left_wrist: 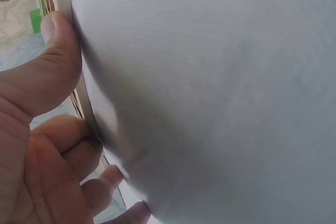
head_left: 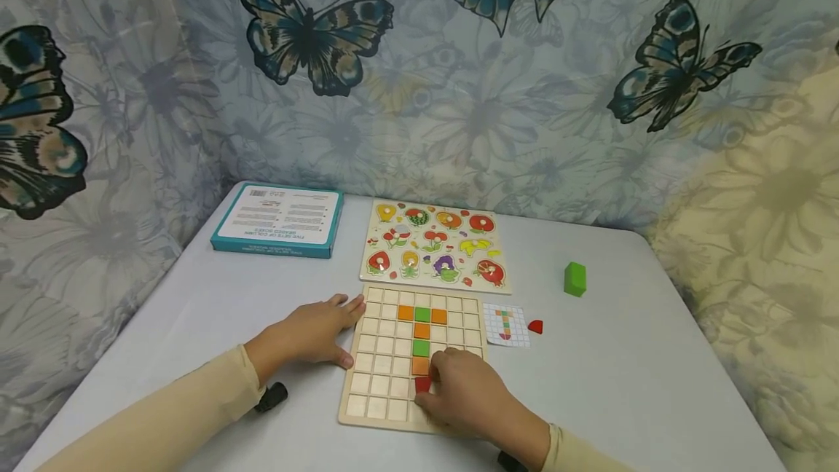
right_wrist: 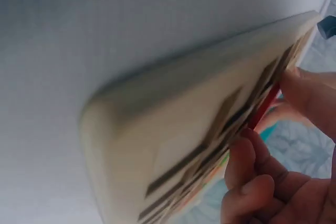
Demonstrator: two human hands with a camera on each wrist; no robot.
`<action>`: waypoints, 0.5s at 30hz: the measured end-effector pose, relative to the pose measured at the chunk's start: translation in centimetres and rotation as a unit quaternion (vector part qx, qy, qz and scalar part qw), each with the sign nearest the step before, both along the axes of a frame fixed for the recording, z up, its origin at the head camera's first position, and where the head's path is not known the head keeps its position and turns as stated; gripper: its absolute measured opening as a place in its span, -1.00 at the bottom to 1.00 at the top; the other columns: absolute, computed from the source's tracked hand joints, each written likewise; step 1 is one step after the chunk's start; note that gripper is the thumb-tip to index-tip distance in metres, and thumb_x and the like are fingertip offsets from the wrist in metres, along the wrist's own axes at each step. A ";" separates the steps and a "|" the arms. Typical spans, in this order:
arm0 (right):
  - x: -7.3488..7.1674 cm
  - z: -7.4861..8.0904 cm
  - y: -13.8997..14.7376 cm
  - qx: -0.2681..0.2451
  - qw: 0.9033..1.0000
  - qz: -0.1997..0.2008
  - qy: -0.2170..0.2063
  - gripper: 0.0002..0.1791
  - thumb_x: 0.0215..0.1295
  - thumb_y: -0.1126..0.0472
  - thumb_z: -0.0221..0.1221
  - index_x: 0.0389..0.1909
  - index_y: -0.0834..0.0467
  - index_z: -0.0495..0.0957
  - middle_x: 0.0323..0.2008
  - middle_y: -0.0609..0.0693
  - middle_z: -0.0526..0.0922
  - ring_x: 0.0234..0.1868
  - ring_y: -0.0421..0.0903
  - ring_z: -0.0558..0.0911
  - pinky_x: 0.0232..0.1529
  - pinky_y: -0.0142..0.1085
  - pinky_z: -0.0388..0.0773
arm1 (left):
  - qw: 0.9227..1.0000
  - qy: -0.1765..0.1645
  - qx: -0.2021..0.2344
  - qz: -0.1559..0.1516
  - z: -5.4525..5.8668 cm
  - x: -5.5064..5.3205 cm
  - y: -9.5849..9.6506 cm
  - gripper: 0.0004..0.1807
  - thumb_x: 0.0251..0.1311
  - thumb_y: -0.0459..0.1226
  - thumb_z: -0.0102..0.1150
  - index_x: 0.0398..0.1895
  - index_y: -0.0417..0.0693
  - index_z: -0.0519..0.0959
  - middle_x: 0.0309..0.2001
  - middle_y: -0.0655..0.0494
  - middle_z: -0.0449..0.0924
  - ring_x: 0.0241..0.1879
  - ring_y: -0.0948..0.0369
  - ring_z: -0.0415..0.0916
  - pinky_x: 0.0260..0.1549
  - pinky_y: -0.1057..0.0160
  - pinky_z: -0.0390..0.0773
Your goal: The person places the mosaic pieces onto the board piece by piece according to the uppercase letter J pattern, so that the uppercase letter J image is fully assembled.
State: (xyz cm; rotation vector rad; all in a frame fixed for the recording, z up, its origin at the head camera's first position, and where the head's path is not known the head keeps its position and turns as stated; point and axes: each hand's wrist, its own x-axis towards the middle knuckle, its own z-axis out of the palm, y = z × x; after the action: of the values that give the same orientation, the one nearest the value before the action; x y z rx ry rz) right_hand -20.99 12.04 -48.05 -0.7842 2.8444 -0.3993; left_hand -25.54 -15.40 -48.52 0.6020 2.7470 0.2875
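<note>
A wooden grid board [head_left: 383, 366] lies on the table, with orange tiles [head_left: 422, 331] and green tiles [head_left: 421, 348] set in a T-like column. My right hand [head_left: 468, 392] pinches a red piece [head_left: 422, 384] between thumb and fingertip, in the grid just below the lowest orange tile. In the right wrist view the red piece [right_wrist: 266, 107] shows as a thin strip between the fingers. My left hand [head_left: 308, 330] rests at the board's left edge, thumb and fingertips against its side. Beside the board's right edge lies a pattern card [head_left: 514, 319] with the same column printed in colour.
Next to the card is a red rounded piece [head_left: 535, 326]. A green block [head_left: 574, 279] stands farther right. Behind the grid lies a fruit puzzle board [head_left: 432, 239], and a teal box [head_left: 275, 221] is at the back left. A patterned wall covering [head_left: 419, 122] rises behind the table.
</note>
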 end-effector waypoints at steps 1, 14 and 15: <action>0.0 0.1 0.1 -0.003 1.000 -0.001 0.000 -0.63 0.03 -0.12 0.41 -0.41 0.08 0.58 -0.56 -0.24 0.39 -0.52 -0.25 0.36 -0.47 -0.36 0.38 | 1.000 0.002 -0.001 -0.001 0.0 0.0 0.1 0.10 -0.11 0.15 0.44 0.50 -0.05 0.19 0.50 0.12 0.09 0.45 -0.06 0.02 0.22 -0.16 0.28; -0.4 0.2 -0.1 -0.015 0.998 0.060 0.019 -0.85 0.12 0.10 0.42 -0.52 -0.01 0.65 -0.60 -0.32 0.40 -0.55 -0.32 0.34 -0.49 -0.43 0.37 | 1.000 0.002 -0.002 0.000 0.1 0.1 0.3 0.09 -0.10 0.14 0.45 0.50 -0.07 0.20 0.49 0.10 0.10 0.44 -0.08 0.04 0.21 -0.19 0.27; -0.5 0.2 -0.1 -0.012 0.998 0.062 0.020 -0.85 0.12 0.11 0.42 -0.52 -0.01 0.64 -0.59 -0.32 0.40 -0.55 -0.32 0.35 -0.48 -0.43 0.37 | 1.000 0.002 -0.003 0.001 0.1 0.1 0.3 0.09 -0.10 0.13 0.45 0.50 -0.07 0.20 0.50 0.11 0.09 0.45 -0.08 0.03 0.22 -0.18 0.27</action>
State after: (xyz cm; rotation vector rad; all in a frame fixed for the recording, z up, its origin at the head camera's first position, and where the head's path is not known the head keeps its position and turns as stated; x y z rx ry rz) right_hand -21.44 11.89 -47.89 -0.9772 2.8146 -0.4055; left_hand -25.49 -15.13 -48.45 0.5982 2.7525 0.2799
